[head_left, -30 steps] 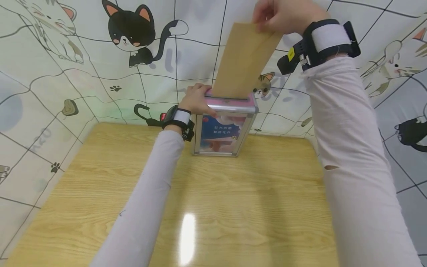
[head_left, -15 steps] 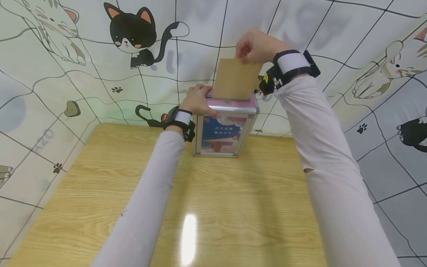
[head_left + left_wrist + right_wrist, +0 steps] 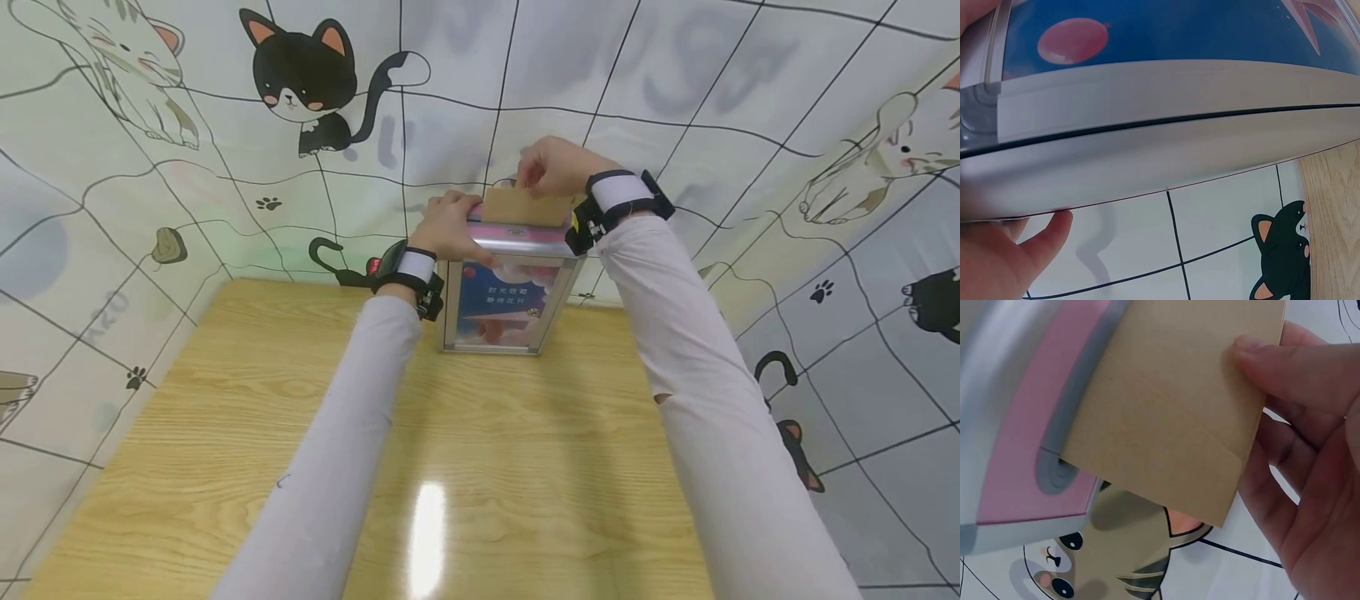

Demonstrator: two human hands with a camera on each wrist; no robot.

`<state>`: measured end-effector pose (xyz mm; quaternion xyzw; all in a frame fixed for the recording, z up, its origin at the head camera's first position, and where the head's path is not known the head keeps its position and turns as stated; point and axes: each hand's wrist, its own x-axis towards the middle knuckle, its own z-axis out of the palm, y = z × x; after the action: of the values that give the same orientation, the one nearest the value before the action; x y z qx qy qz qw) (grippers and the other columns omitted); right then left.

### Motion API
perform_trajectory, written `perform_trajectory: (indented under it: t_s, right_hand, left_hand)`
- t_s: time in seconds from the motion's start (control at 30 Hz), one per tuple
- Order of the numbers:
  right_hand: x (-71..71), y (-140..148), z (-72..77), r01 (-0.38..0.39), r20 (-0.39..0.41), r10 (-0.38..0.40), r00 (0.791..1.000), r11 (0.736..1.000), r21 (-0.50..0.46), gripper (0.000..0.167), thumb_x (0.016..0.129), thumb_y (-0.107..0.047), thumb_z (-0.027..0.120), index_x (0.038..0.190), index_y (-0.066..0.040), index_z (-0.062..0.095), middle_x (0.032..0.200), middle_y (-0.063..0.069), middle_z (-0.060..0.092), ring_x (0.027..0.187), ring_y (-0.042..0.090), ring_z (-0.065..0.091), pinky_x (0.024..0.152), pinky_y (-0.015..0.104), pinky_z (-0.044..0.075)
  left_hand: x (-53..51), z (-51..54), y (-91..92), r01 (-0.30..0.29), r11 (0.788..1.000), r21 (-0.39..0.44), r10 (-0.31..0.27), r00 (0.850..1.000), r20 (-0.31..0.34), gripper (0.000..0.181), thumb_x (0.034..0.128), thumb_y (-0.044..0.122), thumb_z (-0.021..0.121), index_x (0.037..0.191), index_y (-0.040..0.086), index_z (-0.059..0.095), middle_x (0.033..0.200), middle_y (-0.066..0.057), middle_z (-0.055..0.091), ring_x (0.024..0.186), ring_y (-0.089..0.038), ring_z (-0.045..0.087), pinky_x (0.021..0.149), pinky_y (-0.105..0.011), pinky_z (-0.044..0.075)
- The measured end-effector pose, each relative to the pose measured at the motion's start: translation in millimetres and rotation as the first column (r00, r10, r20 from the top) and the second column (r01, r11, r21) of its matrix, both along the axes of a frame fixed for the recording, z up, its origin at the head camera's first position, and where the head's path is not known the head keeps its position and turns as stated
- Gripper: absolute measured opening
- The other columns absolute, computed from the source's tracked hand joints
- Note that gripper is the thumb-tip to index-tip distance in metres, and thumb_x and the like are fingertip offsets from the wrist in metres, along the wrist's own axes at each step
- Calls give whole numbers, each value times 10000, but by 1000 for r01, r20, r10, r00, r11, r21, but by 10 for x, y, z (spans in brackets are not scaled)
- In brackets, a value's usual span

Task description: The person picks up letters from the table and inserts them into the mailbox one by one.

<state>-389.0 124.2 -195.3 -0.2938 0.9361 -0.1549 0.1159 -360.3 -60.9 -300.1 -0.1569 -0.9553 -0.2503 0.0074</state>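
Note:
A box (image 3: 501,308) with a silver frame, a pink top and a blue printed front panel stands against the back wall. My left hand (image 3: 447,228) grips its upper left corner, thumb at the front and fingers round the back; in the left wrist view, fingertips (image 3: 1054,234) touch the far edge of its side. A brown paper envelope (image 3: 517,208) stands in the slot on top, only a short strip above it. My right hand (image 3: 561,165) pinches the envelope's upper edge. In the right wrist view, the thumb (image 3: 1297,372) presses its face; its lower part is hidden inside.
A wooden table (image 3: 480,467) spreads in front of the box, with a bright light reflection (image 3: 426,533) near its front. White walls (image 3: 585,67) printed with cats and wavy lines rise at the back and both sides.
My right hand has moved down and a little to the left, and most of the envelope has slid into the box's slot. The left hand has kept its hold on the box.

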Motion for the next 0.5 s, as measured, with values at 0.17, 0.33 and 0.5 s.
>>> perform_trajectory:
  t_s: [0.17,0.33,0.5]
  right_hand:
    - [44,24,-42,12,81,-21,996,994,108,316,821,-83,590,1129,-9,590,1183,178,560,1103,296,493,970,426,375]
    - [49,54,-50,-70,95,48,994,968,239,800,809,-412,631,1440,-112,241,1494,156,166,1361,324,151,1090,493,145]
    - [67,62,-179,-48,58,33,998,959,280,884,813,-556,534,1472,-187,76,1509,153,-67,1366,361,-58,1068,580,39]
  left_hand:
    - [9,-13,27,9,1000,6,-9,1000,7,1023,529,499,779,1394,181,335,1407,-54,303,1221,-273,267,909,-399,399]
    - [9,-24,4,7,1000,0,-7,1000,7,1027,537,496,771,1405,182,319,1418,-59,293,1234,-280,262,912,-415,402]
    - [-39,-32,-121,8,997,-75,-7,1000,6,1046,556,553,739,1422,182,284,1437,-73,274,1270,-285,249,934,-450,391]
